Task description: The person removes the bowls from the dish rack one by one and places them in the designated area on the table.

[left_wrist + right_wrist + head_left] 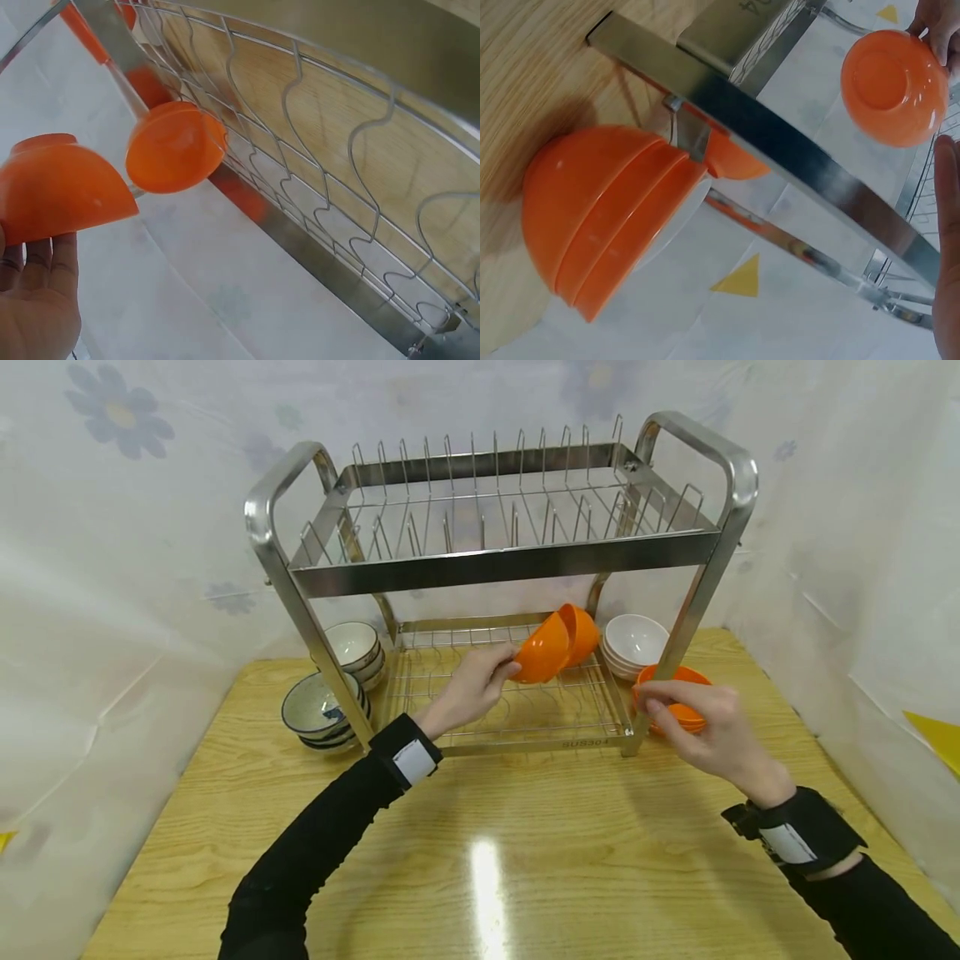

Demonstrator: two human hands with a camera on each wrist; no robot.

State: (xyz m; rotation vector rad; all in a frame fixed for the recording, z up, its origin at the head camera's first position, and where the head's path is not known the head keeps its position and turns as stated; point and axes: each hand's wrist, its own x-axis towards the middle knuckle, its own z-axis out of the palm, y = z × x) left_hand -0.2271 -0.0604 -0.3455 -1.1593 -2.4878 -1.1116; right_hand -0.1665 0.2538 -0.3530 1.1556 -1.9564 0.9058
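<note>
Over the rack's lower shelf [450,685], my left hand [472,685] pinches an orange bowl [542,653] by its edge, tilted on its side. Another orange bowl [581,635] leans on the wire shelf near the back right; in the left wrist view this leaning bowl [174,146] is apart from the held one [64,184]. My right hand [701,727] hovers by the front right post, fingers loosely bent and holding nothing. Under and behind it stands a stack of orange bowls [686,717], seen from the side as nested orange bowls [600,210] in the right wrist view.
The two-tier metal dish rack stands on a wooden table [420,860], its upper tier [498,562] lined with wire dividers. White bowls [636,639] are stacked behind the orange stack. Left of the rack are dark-rimmed bowls [318,706] and patterned bowls [354,647].
</note>
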